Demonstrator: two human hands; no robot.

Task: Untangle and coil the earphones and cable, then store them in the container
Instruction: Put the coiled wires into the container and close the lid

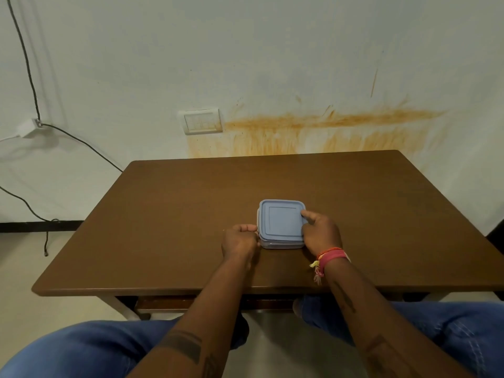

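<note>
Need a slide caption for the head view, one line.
Both hands, left hand and right hand, flank a closed blue-lidded container on a brown table; no earphones visible.

Square clear container [281,242], blue lid [281,221] on, mid-table

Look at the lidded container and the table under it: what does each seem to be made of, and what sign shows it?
Container: probably clear plastic, see-through wall. Its lid: likely matte blue plastic, moulded raised rim. Table: brown, wood or laminate; smooth, dull sheen, no clear grain.
</note>
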